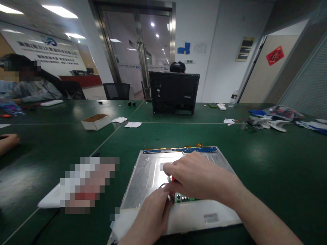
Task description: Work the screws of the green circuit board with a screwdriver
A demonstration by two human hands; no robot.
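Note:
A flat-panel display (135, 183) lies face down on the table in front of me, showing its silvery metal back. A long blue circuit strip (168, 150) runs along its far edge. My right hand (194, 173) is closed over the middle of the panel around a red tool (173, 178), mostly hidden by the fingers. Against it, my left hand (157, 207) has its fingers pressed together beside a small green circuit board (182, 198); what they pinch is hidden. A thin dark cable (162, 185) loops near the left fingertips.
An open cardboard box (95, 122) and paper scraps (133, 125) lie at the far left. A black monitor (175, 92) stands at the back, with a person's head behind it. Assorted parts (263, 121) lie far right. Another person's hand (9, 143) rests at the left.

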